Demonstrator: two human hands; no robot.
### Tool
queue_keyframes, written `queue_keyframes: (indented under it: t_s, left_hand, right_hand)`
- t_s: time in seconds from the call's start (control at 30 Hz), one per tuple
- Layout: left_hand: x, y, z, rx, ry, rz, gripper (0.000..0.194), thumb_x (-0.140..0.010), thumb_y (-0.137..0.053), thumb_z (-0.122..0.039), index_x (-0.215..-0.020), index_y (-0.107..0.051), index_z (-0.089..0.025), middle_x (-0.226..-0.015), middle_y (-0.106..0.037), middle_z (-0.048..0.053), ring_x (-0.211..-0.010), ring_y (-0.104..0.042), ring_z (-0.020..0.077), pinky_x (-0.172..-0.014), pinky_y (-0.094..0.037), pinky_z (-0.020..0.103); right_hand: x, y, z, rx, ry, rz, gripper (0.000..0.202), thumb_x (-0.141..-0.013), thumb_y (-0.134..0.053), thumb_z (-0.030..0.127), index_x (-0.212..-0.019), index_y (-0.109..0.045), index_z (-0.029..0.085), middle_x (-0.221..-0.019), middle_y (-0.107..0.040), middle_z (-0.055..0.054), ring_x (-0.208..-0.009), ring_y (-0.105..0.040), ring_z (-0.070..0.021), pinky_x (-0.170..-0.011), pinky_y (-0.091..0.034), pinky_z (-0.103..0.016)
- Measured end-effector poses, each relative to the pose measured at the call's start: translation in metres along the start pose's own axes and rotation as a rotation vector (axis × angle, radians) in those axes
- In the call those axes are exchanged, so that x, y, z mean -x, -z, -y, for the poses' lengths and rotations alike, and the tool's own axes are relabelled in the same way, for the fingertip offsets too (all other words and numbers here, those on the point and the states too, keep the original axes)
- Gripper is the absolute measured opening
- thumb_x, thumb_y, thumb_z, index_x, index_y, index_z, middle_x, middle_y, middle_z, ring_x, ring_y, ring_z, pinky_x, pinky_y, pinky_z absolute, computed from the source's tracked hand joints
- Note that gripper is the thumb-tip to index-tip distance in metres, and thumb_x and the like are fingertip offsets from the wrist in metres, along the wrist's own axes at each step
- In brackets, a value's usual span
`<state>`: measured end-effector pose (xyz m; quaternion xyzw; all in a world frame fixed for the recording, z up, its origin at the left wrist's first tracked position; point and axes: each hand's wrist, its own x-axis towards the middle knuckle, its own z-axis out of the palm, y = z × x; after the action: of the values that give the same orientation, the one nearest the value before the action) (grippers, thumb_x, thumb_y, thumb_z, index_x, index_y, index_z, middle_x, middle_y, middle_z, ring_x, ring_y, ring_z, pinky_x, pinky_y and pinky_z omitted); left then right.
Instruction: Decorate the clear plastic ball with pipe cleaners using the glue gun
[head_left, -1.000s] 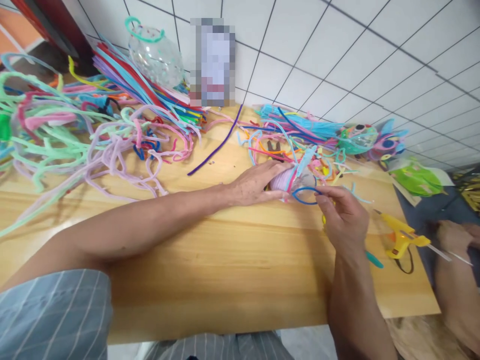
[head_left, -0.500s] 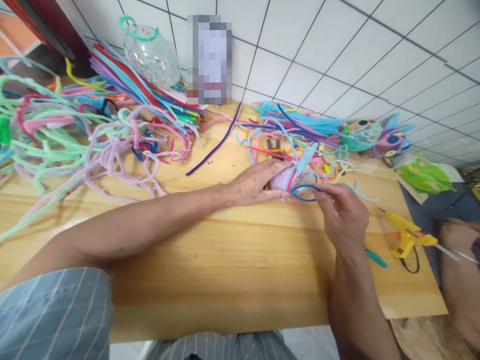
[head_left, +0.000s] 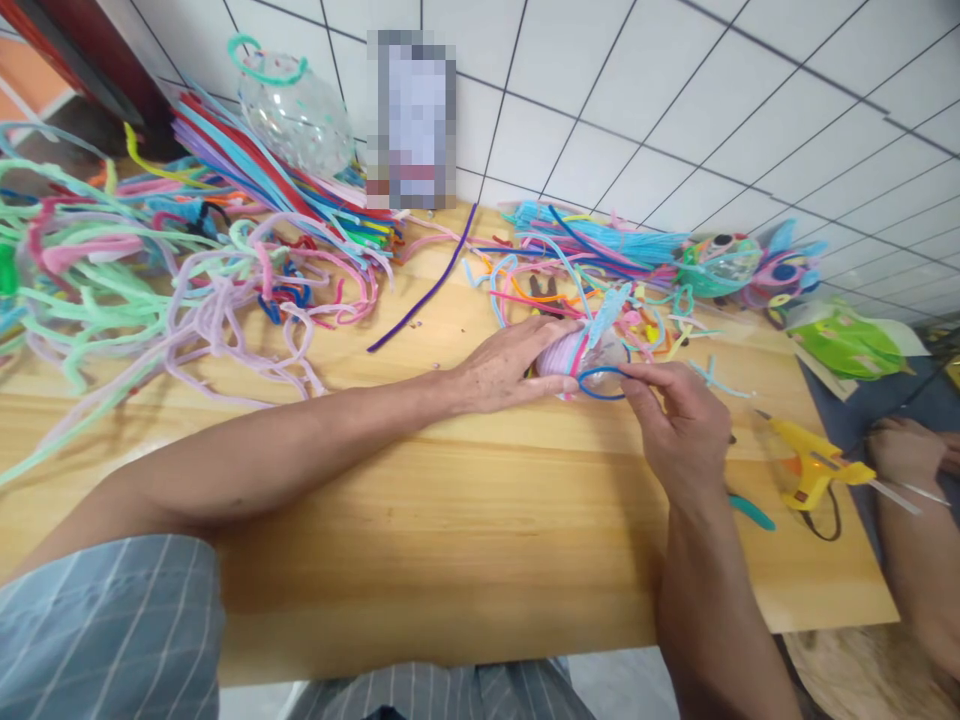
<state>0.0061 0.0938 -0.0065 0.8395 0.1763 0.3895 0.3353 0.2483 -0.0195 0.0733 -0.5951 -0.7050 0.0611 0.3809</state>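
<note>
My left hand (head_left: 506,368) is wrapped round a clear plastic ball (head_left: 559,357) partly covered in lilac pipe cleaner, with a pink and light blue band across it. A light blue fin shape (head_left: 609,312) stands up from its top. Between the thumb and fingers of my right hand (head_left: 679,420) is pinched a dark blue pipe cleaner bent into a loop (head_left: 600,397). The loop lies against the ball's bare clear side. Part of the ball is hidden behind my left fingers.
A yellow glue gun (head_left: 817,465) and a teal-handled tool (head_left: 752,512) lie on the right. Tangled pipe cleaners (head_left: 217,310) cover the left. A purple pipe cleaner (head_left: 424,285), a phone-like object (head_left: 412,125) and fish-like crafts (head_left: 720,265) are further back. Another person's arm (head_left: 911,520) is at right.
My right hand has shifted slightly left with the blue loop. My left hand keeps its hold on the ball. The other person's hand at the right edge has moved a little.
</note>
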Motion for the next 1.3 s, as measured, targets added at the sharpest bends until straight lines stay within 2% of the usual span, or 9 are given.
queue_keyframes:
  t_s: [0.3, 0.5, 0.73, 0.83, 0.9, 1.03, 1.13, 1.3]
  left_hand:
    - [0.000, -0.002, -0.003, -0.026, 0.027, -0.008, 0.082, -0.109, -0.061, -0.076, -0.170, -0.050, -0.021, -0.162, -0.067, 0.022, -0.148, -0.068, 0.0365, -0.124, -0.057, 0.056]
    - [0.002, -0.002, -0.005, -0.036, 0.019, -0.024, 0.082, -0.108, -0.063, -0.075, -0.169, -0.051, -0.021, -0.164, -0.066, 0.023, -0.150, -0.067, 0.0369, -0.125, -0.057, 0.057]
    - [0.008, -0.004, -0.004, -0.055, 0.059, -0.037, 0.079, -0.108, -0.065, -0.072, -0.169, -0.050, -0.024, -0.165, -0.066, 0.022, -0.153, -0.066, 0.0376, -0.128, -0.056, 0.059]
    - [0.010, -0.003, -0.003, -0.067, 0.067, -0.042, 0.079, -0.108, -0.069, -0.070, -0.169, -0.050, -0.024, -0.164, -0.067, 0.021, -0.151, -0.067, 0.0372, -0.127, -0.057, 0.058]
    - [0.010, -0.002, -0.003, -0.074, 0.059, -0.042, 0.077, -0.108, -0.068, -0.069, -0.169, -0.050, -0.024, -0.163, -0.067, 0.021, -0.152, -0.067, 0.0369, -0.127, -0.057, 0.058]
    - [0.011, -0.001, -0.005, -0.092, 0.053, -0.044, 0.075, -0.111, -0.064, -0.068, -0.167, -0.051, -0.021, -0.163, -0.067, 0.022, -0.151, -0.068, 0.0355, -0.126, -0.058, 0.056]
    - [0.011, -0.001, -0.005, -0.098, 0.047, -0.039, 0.075, -0.111, -0.064, -0.068, -0.167, -0.050, -0.019, -0.163, -0.067, 0.023, -0.151, -0.068, 0.0355, -0.127, -0.058, 0.056]
    - [0.010, 0.001, -0.006, -0.093, 0.032, -0.032, 0.076, -0.111, -0.064, -0.069, -0.166, -0.050, -0.019, -0.164, -0.066, 0.023, -0.155, -0.066, 0.0356, -0.130, -0.056, 0.055]
  right_hand:
    - [0.005, -0.004, -0.006, -0.059, 0.020, -0.049, 0.013, -0.107, -0.078, 0.042, -0.112, -0.086, 0.033, -0.098, -0.083, -0.002, -0.092, -0.078, -0.0260, -0.092, -0.062, -0.047]
    - [0.008, -0.012, -0.010, -0.103, -0.118, -0.124, 0.024, -0.102, -0.081, 0.048, -0.118, -0.082, 0.030, -0.090, -0.074, 0.000, -0.084, -0.071, -0.0231, -0.088, -0.063, -0.045]
    - [0.018, -0.028, -0.009, -0.246, -0.178, -0.195, 0.044, -0.095, -0.081, 0.045, -0.134, -0.071, 0.030, -0.123, -0.075, -0.007, -0.114, -0.074, -0.0274, -0.097, -0.063, -0.046]
    - [0.020, -0.031, -0.007, -0.270, -0.211, -0.224, 0.046, -0.092, -0.081, 0.046, -0.134, -0.069, 0.030, -0.131, -0.075, -0.009, -0.118, -0.073, -0.0282, -0.097, -0.063, -0.046]
    - [0.020, -0.029, -0.005, -0.295, -0.230, -0.238, 0.041, -0.090, -0.081, 0.044, -0.126, -0.070, 0.029, -0.117, -0.076, -0.006, -0.107, -0.074, -0.0259, -0.090, -0.062, -0.042]
    - [0.020, -0.026, 0.000, -0.310, -0.265, -0.172, 0.015, -0.090, -0.078, 0.039, -0.093, -0.069, 0.027, -0.080, -0.069, 0.002, -0.074, -0.065, -0.0192, -0.072, -0.055, -0.035]
    - [0.020, -0.026, 0.003, -0.319, -0.296, -0.129, 0.019, -0.092, -0.078, 0.040, -0.083, -0.067, 0.026, -0.075, -0.070, 0.002, -0.069, -0.064, -0.0182, -0.070, -0.055, -0.034]
    - [0.022, -0.031, 0.002, -0.391, -0.341, -0.154, 0.020, -0.094, -0.079, 0.044, -0.093, -0.074, 0.025, -0.082, -0.079, 0.000, -0.073, -0.071, -0.0200, -0.074, -0.059, -0.036]
